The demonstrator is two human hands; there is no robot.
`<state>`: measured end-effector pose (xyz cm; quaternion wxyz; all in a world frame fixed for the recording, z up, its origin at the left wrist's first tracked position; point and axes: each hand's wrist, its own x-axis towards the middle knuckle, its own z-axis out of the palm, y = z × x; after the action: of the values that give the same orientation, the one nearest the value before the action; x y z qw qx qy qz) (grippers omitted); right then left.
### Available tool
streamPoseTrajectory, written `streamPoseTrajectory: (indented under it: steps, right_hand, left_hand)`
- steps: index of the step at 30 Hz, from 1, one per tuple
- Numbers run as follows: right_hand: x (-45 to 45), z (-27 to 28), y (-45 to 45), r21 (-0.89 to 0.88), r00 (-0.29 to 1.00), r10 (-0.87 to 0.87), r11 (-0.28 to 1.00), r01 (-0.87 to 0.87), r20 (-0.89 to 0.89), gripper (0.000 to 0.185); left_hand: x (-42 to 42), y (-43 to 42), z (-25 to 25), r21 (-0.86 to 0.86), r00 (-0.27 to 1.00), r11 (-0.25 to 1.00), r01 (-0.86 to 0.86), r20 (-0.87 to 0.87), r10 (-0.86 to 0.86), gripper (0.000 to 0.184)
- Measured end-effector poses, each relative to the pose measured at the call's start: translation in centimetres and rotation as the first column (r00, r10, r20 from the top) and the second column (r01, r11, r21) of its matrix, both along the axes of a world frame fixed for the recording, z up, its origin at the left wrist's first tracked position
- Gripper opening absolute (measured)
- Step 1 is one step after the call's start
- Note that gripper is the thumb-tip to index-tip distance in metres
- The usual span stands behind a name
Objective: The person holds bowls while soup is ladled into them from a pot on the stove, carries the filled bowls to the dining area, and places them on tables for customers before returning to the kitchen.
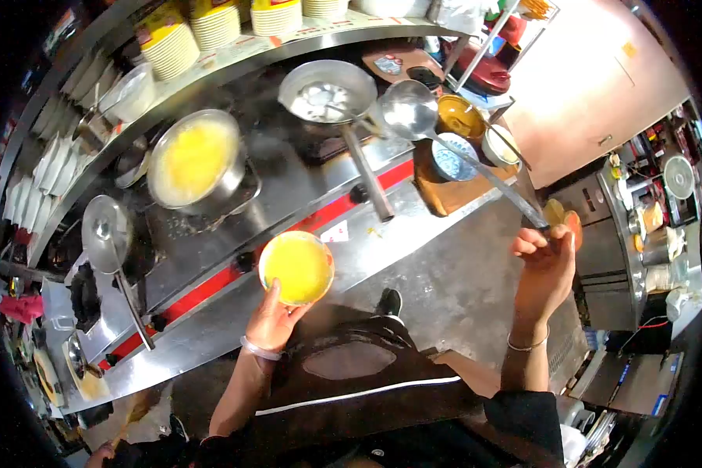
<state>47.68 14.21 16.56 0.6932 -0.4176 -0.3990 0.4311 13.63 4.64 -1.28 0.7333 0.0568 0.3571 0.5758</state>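
My left hand (271,318) grips a round bowl (297,267) filled with yellow liquid, held in front of the counter's edge with the thumb over the rim. My right hand (546,269) is closed round the end of a long metal ladle (476,162). The ladle's broad head (410,109) hangs near the saucepan and the small bowls, and looks free of food. A deep metal pot (195,158) with bright yellow contents sits on the stove, left of my left hand. Behind the bowl stands a metal saucepan (327,91), its long handle (369,175) pointing towards me.
On a wooden board (437,195) stand a blue-patterned bowl (454,158), an amber bowl (460,117) and a white bowl (501,146). A long-handled pan (108,230) lies at the left. Stacked paper tubs (168,51) line the shelf. Another person's arm shows at lower left.
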Motion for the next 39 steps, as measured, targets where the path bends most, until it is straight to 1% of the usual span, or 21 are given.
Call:
streamPoseTrajectory:
  steps: [1,2,7,8,11,12,14,15,16,19,20,25,27,31,34,35,37,39]
  right_hand:
    - [2.1,-0.1,0.7,0.007,1.000,-0.010,1.000,0.010,-0.015,0.032]
    - [4.1,-0.3,1.3,-0.001,0.999,-0.027,1.000,0.027,-0.018,0.032]
    - [13.4,-1.6,4.6,-0.054,0.997,-0.053,0.997,0.051,-0.050,0.031]
    - [14.6,-1.7,5.0,-0.080,0.994,-0.108,0.991,0.108,0.006,0.030]
    - [19.2,-2.5,6.1,-0.112,0.996,-0.068,0.992,0.062,-0.050,0.030]
    - [20.1,-2.7,6.4,-0.125,0.996,-0.089,0.988,0.088,-0.001,0.030]
    - [22.2,-3.1,6.8,-0.141,0.994,-0.110,0.984,0.112,0.021,0.030]
    - [23.2,-3.3,7.1,-0.146,0.993,-0.118,0.982,0.121,0.031,0.030]
    - [24.2,-3.6,7.3,-0.140,0.994,-0.100,0.985,0.103,0.033,0.030]
    - [26.2,-4.0,7.8,-0.130,0.995,-0.100,0.987,0.099,-0.005,0.029]
    - [26.3,-3.9,7.9,-0.149,0.987,-0.157,0.976,0.159,0.029,0.029]
    - [28.1,-4.9,8.9,-0.186,0.986,-0.165,0.968,0.166,0.022,0.028]
    - [28.9,-5.4,9.2,-0.188,0.990,-0.143,0.972,0.142,0.008,0.028]
    - [29.0,-5.8,9.9,-0.218,0.988,-0.153,0.964,0.150,0.002,0.029]
    - [29.5,-6.1,10.5,-0.246,0.985,-0.172,0.956,0.159,-0.033,0.030]
    - [29.7,-6.1,10.7,-0.231,0.986,-0.164,0.961,0.154,-0.024,0.029]
    - [30.0,-6.5,10.8,-0.201,0.988,-0.153,0.969,0.147,-0.010,0.029]
    - [30.5,-7.1,11.1,-0.191,0.989,-0.143,0.973,0.133,-0.037,0.029]
  left_hand:
    - [2.0,0.6,-1.2,-0.006,0.999,0.999,0.039,0.000,-0.039,0.061]
    - [3.7,1.2,-2.1,-0.014,0.999,0.999,0.051,0.018,-0.050,0.061]
    - [13.5,5.5,-6.0,0.077,0.997,0.997,0.024,0.066,-0.029,0.059]
    - [15.1,6.6,-6.9,0.100,0.997,0.995,0.019,0.068,-0.026,0.059]
    - [18.9,9.4,-11.1,0.020,0.974,0.996,-0.086,0.213,0.079,0.046]
    - [20.0,10.4,-12.0,0.016,0.970,0.994,-0.104,0.223,0.098,0.045]
    - [21.8,12.0,-13.4,0.029,0.968,0.992,-0.120,0.226,0.110,0.045]
    - [22.4,12.8,-13.4,0.038,0.967,0.991,-0.130,0.226,0.118,0.044]
    - [23.0,13.4,-13.3,0.077,0.980,0.988,-0.133,0.161,0.119,0.043]
    - [24.1,15.0,-14.1,0.037,0.993,0.992,-0.118,0.022,0.118,0.049]
    - [24.5,15.6,-14.5,0.031,0.991,0.991,-0.130,0.020,0.130,0.048]
    - [25.7,17.4,-14.3,-0.048,0.975,0.975,-0.218,-0.045,0.216,0.046]
    - [26.0,17.9,-14.0,-0.065,0.969,0.971,-0.232,-0.106,0.224,0.047]
    - [26.6,18.6,-13.0,-0.115,0.942,0.954,-0.275,-0.230,0.244,0.048]
    - [26.8,17.8,-11.1,-0.268,0.927,0.919,-0.288,-0.319,0.197,0.048]
    - [27.5,17.1,-10.6,-0.336,0.962,0.922,-0.191,-0.251,0.108,0.048]
    - [29.4,16.1,-9.0,-0.447,0.992,0.895,0.018,-0.103,-0.072,0.048]
    - [33.3,18.8,-6.8,-0.176,0.998,0.984,0.043,0.062,-0.033,0.051]
